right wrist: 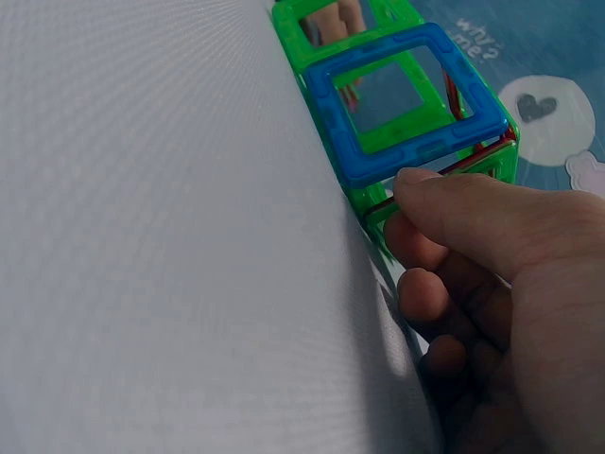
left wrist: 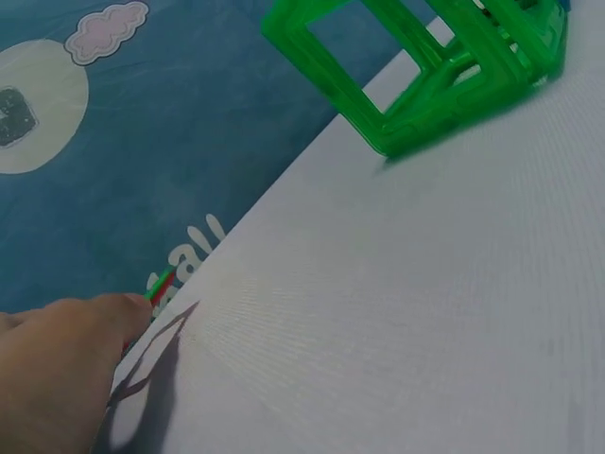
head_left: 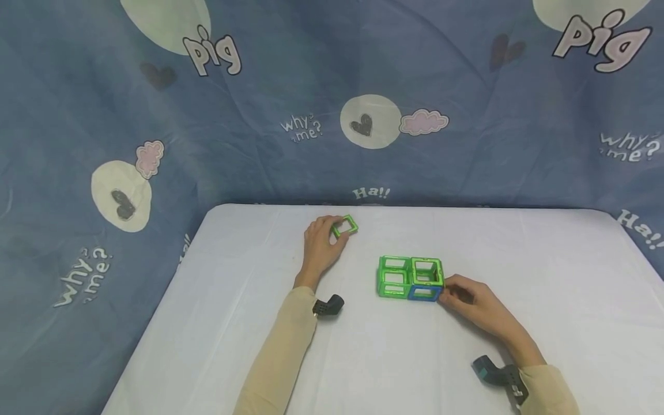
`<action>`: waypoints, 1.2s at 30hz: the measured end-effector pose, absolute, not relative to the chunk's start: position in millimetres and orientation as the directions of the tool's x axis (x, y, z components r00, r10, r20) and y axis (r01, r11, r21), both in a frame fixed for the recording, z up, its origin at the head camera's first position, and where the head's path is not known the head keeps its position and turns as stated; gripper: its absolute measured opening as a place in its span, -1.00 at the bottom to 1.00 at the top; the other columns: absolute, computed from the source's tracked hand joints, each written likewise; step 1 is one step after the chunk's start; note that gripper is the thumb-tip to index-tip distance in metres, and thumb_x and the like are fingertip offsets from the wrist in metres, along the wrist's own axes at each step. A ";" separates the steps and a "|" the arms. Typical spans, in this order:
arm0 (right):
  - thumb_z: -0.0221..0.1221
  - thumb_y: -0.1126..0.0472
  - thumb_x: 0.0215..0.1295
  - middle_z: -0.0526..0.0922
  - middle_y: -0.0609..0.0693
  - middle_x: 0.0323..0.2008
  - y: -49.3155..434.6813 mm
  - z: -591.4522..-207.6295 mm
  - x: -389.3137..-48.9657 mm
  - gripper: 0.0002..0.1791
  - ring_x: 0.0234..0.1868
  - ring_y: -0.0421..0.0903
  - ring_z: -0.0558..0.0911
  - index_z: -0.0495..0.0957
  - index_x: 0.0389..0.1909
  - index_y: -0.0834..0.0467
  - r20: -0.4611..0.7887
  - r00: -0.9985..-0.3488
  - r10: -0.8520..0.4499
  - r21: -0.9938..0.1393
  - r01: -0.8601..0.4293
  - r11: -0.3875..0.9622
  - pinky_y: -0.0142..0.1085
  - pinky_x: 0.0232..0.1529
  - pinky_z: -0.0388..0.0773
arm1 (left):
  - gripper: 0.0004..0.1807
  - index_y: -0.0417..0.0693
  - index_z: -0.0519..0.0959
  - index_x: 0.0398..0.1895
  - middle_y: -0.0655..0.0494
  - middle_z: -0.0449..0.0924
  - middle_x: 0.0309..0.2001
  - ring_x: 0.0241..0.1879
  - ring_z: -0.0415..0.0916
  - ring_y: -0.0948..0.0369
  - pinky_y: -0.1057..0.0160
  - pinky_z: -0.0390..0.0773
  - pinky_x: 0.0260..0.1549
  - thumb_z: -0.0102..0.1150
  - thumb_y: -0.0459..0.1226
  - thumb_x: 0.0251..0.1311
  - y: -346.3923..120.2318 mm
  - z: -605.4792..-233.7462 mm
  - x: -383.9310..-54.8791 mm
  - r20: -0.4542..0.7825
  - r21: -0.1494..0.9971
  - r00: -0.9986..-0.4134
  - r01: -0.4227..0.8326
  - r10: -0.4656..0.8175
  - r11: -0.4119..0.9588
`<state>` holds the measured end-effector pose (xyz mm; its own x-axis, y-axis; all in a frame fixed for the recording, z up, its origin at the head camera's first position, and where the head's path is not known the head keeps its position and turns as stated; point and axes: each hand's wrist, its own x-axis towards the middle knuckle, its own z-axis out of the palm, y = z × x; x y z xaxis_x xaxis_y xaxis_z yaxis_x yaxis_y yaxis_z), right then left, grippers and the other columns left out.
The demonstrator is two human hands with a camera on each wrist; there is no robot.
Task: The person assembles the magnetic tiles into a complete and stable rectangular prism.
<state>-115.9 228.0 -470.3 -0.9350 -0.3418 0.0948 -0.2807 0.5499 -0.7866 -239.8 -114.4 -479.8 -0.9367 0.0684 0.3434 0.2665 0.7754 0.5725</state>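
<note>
Near the far edge of the table, my left hand (head_left: 321, 245) pinches a green square magnetic tile (head_left: 353, 222) between thumb and fingers. In the left wrist view that tile (left wrist: 161, 286) is seen almost edge-on. To its right stands a block (head_left: 411, 278) of two joined cubes built from open-framed magnetic tiles, mostly green. A blue tile (head_left: 425, 298) forms the near face of its right cube. My right hand (head_left: 479, 305) grips the right end of the block, thumb at the blue tile's edge, the other fingers curled. Part of that end is hidden behind the fingers.
A white cloth covers the table (head_left: 249, 346). Behind it hangs a blue printed curtain (head_left: 311, 167) that meets the table's far edge. A dark camera mount is worn on each wrist, the left one (head_left: 329, 305) and the right one (head_left: 500, 376).
</note>
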 end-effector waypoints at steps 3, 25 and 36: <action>0.21 0.10 0.26 0.52 -0.20 -0.43 228.2 -470.6 -116.2 -0.83 -0.38 -0.28 0.47 0.57 -0.13 -0.05 0.101 -0.933 -0.345 -0.785 -0.288 0.549 -0.44 -0.32 0.47 | -0.59 0.07 0.52 0.09 0.05 0.49 0.07 0.13 0.38 0.05 -0.04 0.24 0.23 0.19 -0.05 0.19 -114.3 -479.6 -239.7 0.348 0.607 -0.936 0.273 0.060 0.746; 0.20 0.10 0.27 0.52 -0.19 -0.44 228.9 -472.0 -117.1 -0.83 -0.38 -0.28 0.46 0.58 -0.13 -0.05 0.098 -0.932 -0.348 -0.784 -0.288 0.550 -0.43 -0.31 0.45 | -0.60 0.06 0.50 0.08 0.16 0.47 0.04 -0.01 0.43 0.21 0.18 0.51 -0.03 0.21 -0.06 0.20 -102.8 -472.4 -232.7 0.429 0.739 -0.865 0.502 0.260 0.451; 0.20 0.10 0.26 0.50 -0.19 -0.44 228.6 -469.9 -116.4 -0.83 -0.38 -0.28 0.45 0.57 -0.13 -0.05 0.098 -0.930 -0.354 -0.791 -0.288 0.539 -0.43 -0.34 0.45 | -0.63 0.07 0.49 0.06 0.15 0.51 0.00 -0.05 0.46 0.19 0.18 0.54 -0.12 0.22 -0.12 0.19 -90.1 -472.8 -225.7 0.529 0.709 -0.793 0.608 0.301 0.357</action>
<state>-116.4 228.6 -469.9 -0.9301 -0.3540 0.0976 -0.2883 0.5393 -0.7912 -225.7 -90.1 -472.8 -0.7934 0.3014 0.5289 0.6083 0.3574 0.7087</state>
